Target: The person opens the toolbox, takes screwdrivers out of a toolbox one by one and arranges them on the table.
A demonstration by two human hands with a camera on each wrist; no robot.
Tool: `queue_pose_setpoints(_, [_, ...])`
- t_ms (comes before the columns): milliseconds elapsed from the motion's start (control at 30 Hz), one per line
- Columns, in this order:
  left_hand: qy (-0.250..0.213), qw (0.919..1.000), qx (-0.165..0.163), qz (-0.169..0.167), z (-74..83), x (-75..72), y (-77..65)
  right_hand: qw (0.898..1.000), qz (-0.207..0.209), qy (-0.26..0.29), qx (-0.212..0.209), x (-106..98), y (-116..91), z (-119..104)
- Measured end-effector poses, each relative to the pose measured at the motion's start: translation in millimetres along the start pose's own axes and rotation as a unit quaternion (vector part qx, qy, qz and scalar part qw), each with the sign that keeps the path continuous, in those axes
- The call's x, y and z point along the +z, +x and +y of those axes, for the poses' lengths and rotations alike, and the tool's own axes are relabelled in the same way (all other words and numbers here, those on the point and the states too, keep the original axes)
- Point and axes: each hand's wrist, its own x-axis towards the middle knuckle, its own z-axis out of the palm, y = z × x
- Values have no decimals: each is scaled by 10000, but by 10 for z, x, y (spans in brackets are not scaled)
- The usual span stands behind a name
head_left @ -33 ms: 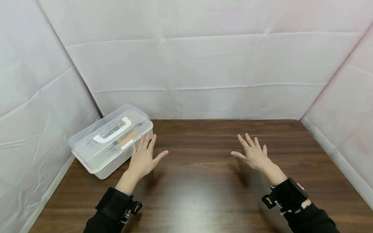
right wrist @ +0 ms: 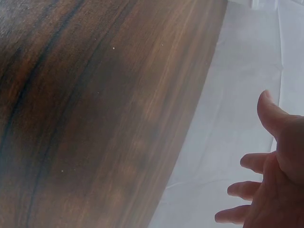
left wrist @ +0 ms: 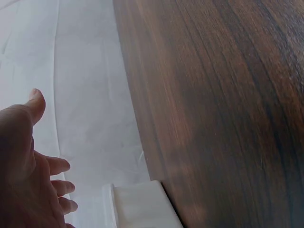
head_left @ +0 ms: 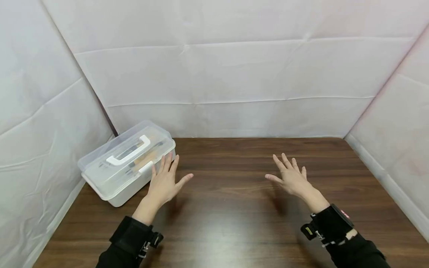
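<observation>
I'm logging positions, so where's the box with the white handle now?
In the head view, the box stands on the left part of the brown table, near the white sheet, with the left hand nearest it.

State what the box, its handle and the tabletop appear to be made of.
Box: probably plastic, smooth and milky white, with a see-through lid. Handle: likely plastic too, given its opaque, even white. Tabletop: wood or wood-look laminate, I can't tell which; streaky brown grain, satin sheen reflecting light.
</observation>
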Motion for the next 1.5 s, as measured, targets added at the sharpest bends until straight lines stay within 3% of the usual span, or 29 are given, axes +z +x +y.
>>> queue_pose_setpoints(267, [-105, 9999, -8, 121, -36, -47, -8, 10000, 61, 29, -7, -70, 0, -34])
queue_pose_setpoints(467, [156, 9972, -131, 713, -161, -149, 20, 10000, 58, 58, -22, -57, 16, -36])
queue_pose_setpoints(567, [420, 9920, -250, 1167, -286, -206, 45, 10000, 43, 55, -37, -27, 19, -34])
queue_pose_setpoints(667, [674, 9867, -416, 1418, -427, -273, 58, 10000, 44, 39, -43, 0, 25, -30])
queue_pose_setpoints(867, [985, 9813, -791, 1456, -631, -351, 49, 9999, 99, 52, -60, 60, 40, -25])
queue_pose_setpoints(1033, [994, 9747, -907, 1786, -676, -328, 50, 9997, 166, 125, -118, 115, 52, -50])
queue_pose_setpoints(1233, [971, 9602, -830, 2482, -687, -258, 68, 9989, 329, 187, -266, 187, 78, -88])
queue_pose_setpoints(1500, [796, 9470, -659, 3040, -721, -191, 67, 9960, 612, 385, -531, 240, 158, -220])
